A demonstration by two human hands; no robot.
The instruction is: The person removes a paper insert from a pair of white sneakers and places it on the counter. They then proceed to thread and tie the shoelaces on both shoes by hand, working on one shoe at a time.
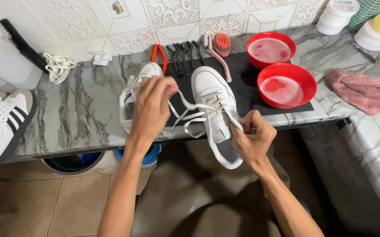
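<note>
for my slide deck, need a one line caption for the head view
Left hand pulls a white lace from a white sneaker steadied by the right hand.

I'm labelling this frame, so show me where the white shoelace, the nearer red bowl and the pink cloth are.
white shoelace [189, 115], head view, on the loose strand between the hands.
nearer red bowl [306, 84], head view, on its right rim.
pink cloth [362, 90], head view, on its middle folds.

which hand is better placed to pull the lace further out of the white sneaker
Left, probably. The left hand already pinches the lace raised above the white sneaker, free to pull; the right hand grips the shoe's side, steadying it.
</note>
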